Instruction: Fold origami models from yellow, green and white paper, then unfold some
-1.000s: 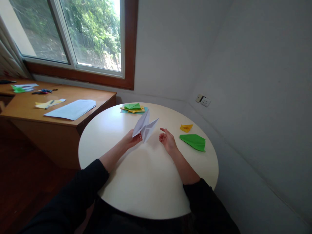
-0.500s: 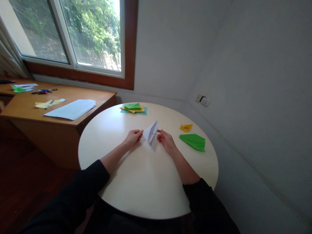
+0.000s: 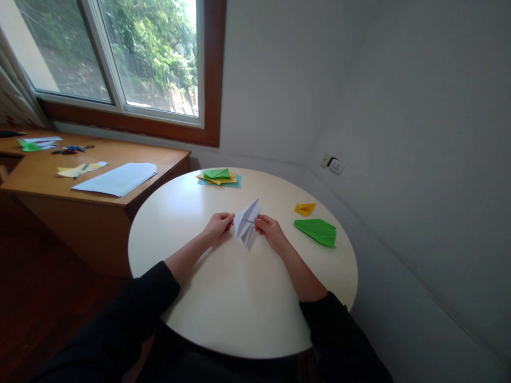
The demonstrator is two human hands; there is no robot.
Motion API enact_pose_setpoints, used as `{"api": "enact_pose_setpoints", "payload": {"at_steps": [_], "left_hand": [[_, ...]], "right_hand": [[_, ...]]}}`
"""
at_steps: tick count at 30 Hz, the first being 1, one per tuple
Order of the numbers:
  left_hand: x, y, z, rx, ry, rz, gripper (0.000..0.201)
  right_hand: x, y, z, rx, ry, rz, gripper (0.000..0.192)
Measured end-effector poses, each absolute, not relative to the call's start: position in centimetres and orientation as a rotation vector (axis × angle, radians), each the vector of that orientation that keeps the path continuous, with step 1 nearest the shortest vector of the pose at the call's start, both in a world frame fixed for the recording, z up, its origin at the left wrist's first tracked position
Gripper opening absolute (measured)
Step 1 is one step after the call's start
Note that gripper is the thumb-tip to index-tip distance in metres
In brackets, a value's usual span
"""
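Observation:
A folded sheet of white paper (image 3: 245, 223) is held over the middle of the round table, its layers partly spread. My left hand (image 3: 219, 225) pinches its left corner between thumb and fingers. On the other side, my right hand (image 3: 270, 231) is closed on the right edge of the paper, near a fold. The fingertips of the right hand are partly hidden behind the paper. To the right lie a folded green paper (image 3: 317, 232) and a smaller folded yellow paper (image 3: 305, 209).
The round white table (image 3: 235, 303) is in front of me. At its far edge sits a stack of green, yellow and blue papers (image 3: 217, 176). A wooden desk (image 3: 167, 162) at left bears white sheets (image 3: 120, 180), scissors (image 3: 75, 149) and a pen (image 3: 81, 171). Walls stand behind and right.
My right hand has closed its fingers on the white paper's right edge. The folded layers have spread further apart, and the lower tip has moved slightly down. The left hand keeps its pinch.

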State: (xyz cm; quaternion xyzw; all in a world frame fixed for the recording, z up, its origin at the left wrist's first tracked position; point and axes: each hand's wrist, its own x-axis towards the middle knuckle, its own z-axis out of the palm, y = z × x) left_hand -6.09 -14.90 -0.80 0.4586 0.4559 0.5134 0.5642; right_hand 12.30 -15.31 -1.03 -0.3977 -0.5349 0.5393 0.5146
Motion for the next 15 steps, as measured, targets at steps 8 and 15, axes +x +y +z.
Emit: {"api": "enact_pose_setpoints", "payload": {"at_steps": [8, 15], "left_hand": [[-6.12, -14.90, -0.83, 1.067, 1.074, 1.184, 0.030], [-6.10, -14.72, -1.11, 1.046, 1.064, 1.192, 0.032]], "right_hand": [[12.29, -15.22, -1.11, -0.963, -1.288, 1.294, 0.033], [12.27, -15.30, -0.98, -0.972, -1.303, 1.292, 0.032]]}}
